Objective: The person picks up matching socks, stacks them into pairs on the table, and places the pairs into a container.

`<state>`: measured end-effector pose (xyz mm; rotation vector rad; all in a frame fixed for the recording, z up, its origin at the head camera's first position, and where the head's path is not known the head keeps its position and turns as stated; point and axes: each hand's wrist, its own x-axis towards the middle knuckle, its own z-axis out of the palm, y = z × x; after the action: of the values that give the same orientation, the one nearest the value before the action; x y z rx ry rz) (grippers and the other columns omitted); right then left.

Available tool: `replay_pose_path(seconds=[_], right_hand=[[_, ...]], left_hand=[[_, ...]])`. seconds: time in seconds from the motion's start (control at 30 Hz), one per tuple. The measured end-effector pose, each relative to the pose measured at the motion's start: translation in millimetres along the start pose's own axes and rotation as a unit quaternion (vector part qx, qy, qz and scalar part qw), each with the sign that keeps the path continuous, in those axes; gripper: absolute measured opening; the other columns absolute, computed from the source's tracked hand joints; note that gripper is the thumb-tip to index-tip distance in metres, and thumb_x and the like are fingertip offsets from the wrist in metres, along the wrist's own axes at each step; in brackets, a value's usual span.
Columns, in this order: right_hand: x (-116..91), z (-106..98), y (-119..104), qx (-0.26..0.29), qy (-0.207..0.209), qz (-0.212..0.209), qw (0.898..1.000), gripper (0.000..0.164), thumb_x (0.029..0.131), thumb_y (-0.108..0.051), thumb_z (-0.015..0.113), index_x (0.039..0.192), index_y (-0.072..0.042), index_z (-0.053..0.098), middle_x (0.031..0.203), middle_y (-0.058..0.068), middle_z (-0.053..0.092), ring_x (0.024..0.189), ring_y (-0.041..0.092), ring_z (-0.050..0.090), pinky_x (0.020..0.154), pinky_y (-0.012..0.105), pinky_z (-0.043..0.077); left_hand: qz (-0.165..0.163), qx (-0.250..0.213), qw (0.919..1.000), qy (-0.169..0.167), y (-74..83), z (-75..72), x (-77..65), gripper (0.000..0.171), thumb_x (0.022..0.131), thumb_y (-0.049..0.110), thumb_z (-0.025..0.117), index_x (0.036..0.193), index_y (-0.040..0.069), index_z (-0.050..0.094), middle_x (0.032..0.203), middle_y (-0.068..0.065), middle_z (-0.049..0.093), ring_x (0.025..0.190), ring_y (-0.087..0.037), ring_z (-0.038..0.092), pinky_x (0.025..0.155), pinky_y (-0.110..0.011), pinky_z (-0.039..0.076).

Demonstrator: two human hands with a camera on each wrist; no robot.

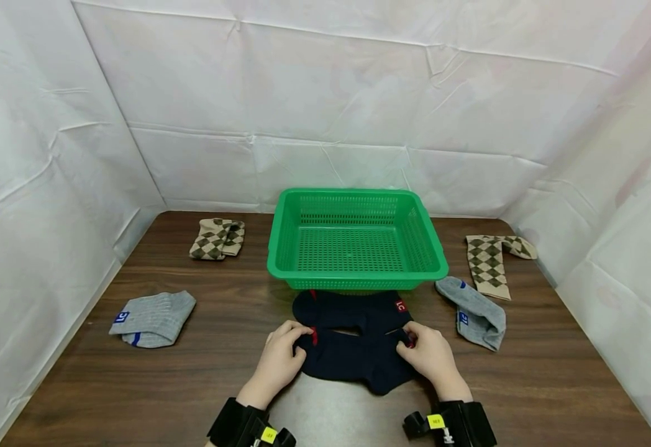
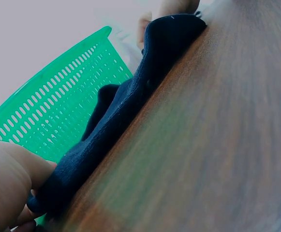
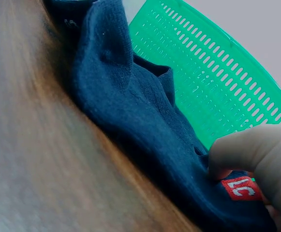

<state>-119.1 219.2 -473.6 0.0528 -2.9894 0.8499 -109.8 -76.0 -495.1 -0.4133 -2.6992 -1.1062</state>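
Pinching navy sock (image 1: 353, 361) w/ LH (image 1: 281, 355) & RH (image 1: 430, 354)

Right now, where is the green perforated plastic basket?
In the head view, the green basket stands centrally toward the back of the brown woodgrain table, just beyond the two dark navy fabric socks.

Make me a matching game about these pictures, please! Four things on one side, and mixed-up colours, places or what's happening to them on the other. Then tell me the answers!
Things:
1. Basket
2. Nearer navy sock
3. Farther navy sock
4. Patterned sock left of the basket

Clues:
A. Lies between the basket and another navy sock
B. Tan with dark diamonds
C. Pinched by the left hand at one end and the right hand at the other
D. Green with lots of little holes

Right pairs: 1-D, 2-C, 3-A, 4-B
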Motion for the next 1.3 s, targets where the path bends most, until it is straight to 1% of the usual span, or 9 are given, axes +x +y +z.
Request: replay_pose_path(seconds=[0.1, 0.23, 0.47, 0.6, 0.73, 0.83, 1.03, 1.2, 1.3], right_hand=[[0.1, 0.3, 0.2, 0.006, -0.002, 0.003, 1.000, 0.022, 0.074, -0.012, 0.070, 0.095, -0.005, 0.068, 0.071, 0.000, 0.060, 0.057, 0.010, 0.047, 0.058, 0.031, 0.044], [-0.4, 0.2, -0.4, 0.012, -0.004, 0.005, 1.000, 0.020, 0.076, -0.011, 0.070, 0.096, -0.005, 0.067, 0.069, -0.001, 0.058, 0.054, 0.010, 0.045, 0.057, 0.030, 0.042], [-0.3, -0.8, -1.4, 0.012, -0.008, 0.005, 1.000, 0.022, 0.081, -0.012, 0.070, 0.102, -0.007, 0.067, 0.074, 0.000, 0.059, 0.055, 0.010, 0.044, 0.057, 0.029, 0.040], [-0.5, -1.7, -2.0, 0.019, -0.007, 0.011, 1.000, 0.025, 0.081, -0.013, 0.071, 0.105, -0.007, 0.066, 0.076, 0.000, 0.059, 0.056, 0.011, 0.044, 0.056, 0.029, 0.038], [-0.4, -2.3, -1.7, 0.024, -0.006, 0.008, 1.000, 0.023, 0.082, -0.014, 0.071, 0.104, -0.007, 0.066, 0.076, 0.000, 0.058, 0.057, 0.011, 0.044, 0.057, 0.028, 0.038], [0.7, -1.9, -0.9, 0.025, -0.002, 0.005, 1.000, 0.020, 0.085, -0.016, 0.070, 0.103, -0.007, 0.067, 0.075, 0.000, 0.059, 0.058, 0.010, 0.045, 0.058, 0.028, 0.038], [2.0, -1.3, -0.8, 0.046, 0.003, 0.022, 0.999, 0.016, 0.093, -0.020, 0.060, 0.101, -0.007, 0.067, 0.072, -0.002, 0.063, 0.059, 0.006, 0.053, 0.058, 0.028, 0.042], [1.6, -1.5, -1.1, 0.046, 0.007, 0.027, 0.999, 0.014, 0.094, -0.018, 0.058, 0.099, -0.007, 0.067, 0.070, -0.002, 0.062, 0.057, 0.006, 0.054, 0.056, 0.027, 0.043], [1.2, -1.5, -0.5, 0.042, 0.012, 0.024, 0.999, 0.012, 0.093, -0.017, 0.060, 0.099, -0.008, 0.066, 0.071, -0.002, 0.062, 0.056, 0.006, 0.054, 0.056, 0.027, 0.042]], left_hand=[[-0.004, 0.006, 1.0000, 0.002, -0.5, 0.4, -0.3, 0.038, 0.073, -0.008, 0.057, 0.100, 0.016, 0.069, 0.101, 0.004, 0.061, 0.095, -0.016, 0.058, 0.086, -0.040, 0.040], [-0.005, 0.012, 0.9999, 0.001, -0.8, 0.3, -0.4, 0.038, 0.072, -0.009, 0.055, 0.097, 0.016, 0.069, 0.102, 0.004, 0.061, 0.097, -0.018, 0.058, 0.086, -0.040, 0.040], [-0.022, 0.007, 0.9994, -0.024, 0.6, -1.7, 0.8, 0.032, 0.078, -0.006, 0.053, 0.095, 0.017, 0.067, 0.103, 0.003, 0.061, 0.098, -0.018, 0.056, 0.090, -0.045, 0.037], [-0.027, 0.001, 0.9993, -0.027, -0.2, -1.6, 1.2, 0.030, 0.081, -0.005, 0.053, 0.096, 0.017, 0.067, 0.104, 0.003, 0.061, 0.097, -0.016, 0.055, 0.091, -0.045, 0.037], [-0.027, -0.002, 0.9994, -0.020, -0.4, -1.5, 0.9, 0.029, 0.082, -0.004, 0.053, 0.096, 0.017, 0.068, 0.103, 0.004, 0.062, 0.096, -0.016, 0.056, 0.090, -0.045, 0.037], [-0.028, -0.003, 0.9996, -0.010, -0.3, -1.2, 0.9, 0.027, 0.083, -0.002, 0.055, 0.101, 0.015, 0.068, 0.104, 0.002, 0.064, 0.099, -0.018, 0.057, 0.090, -0.045, 0.038], [-0.027, 0.005, 0.9996, 0.008, -0.5, 0.0, 0.9, 0.029, 0.084, 0.000, 0.058, 0.109, 0.011, 0.065, 0.107, -0.002, 0.066, 0.104, -0.022, 0.059, 0.089, -0.045, 0.040], [-0.020, 0.006, 0.9997, 0.012, -0.9, 0.7, 1.9, 0.027, 0.085, -0.001, 0.057, 0.108, 0.010, 0.065, 0.106, -0.003, 0.066, 0.101, -0.022, 0.060, 0.087, -0.045, 0.041], [-0.019, 0.005, 0.9996, 0.019, -1.3, 0.9, 2.6, 0.027, 0.085, -0.002, 0.057, 0.109, 0.009, 0.064, 0.103, -0.004, 0.067, 0.094, -0.020, 0.061, 0.086, -0.043, 0.042]])
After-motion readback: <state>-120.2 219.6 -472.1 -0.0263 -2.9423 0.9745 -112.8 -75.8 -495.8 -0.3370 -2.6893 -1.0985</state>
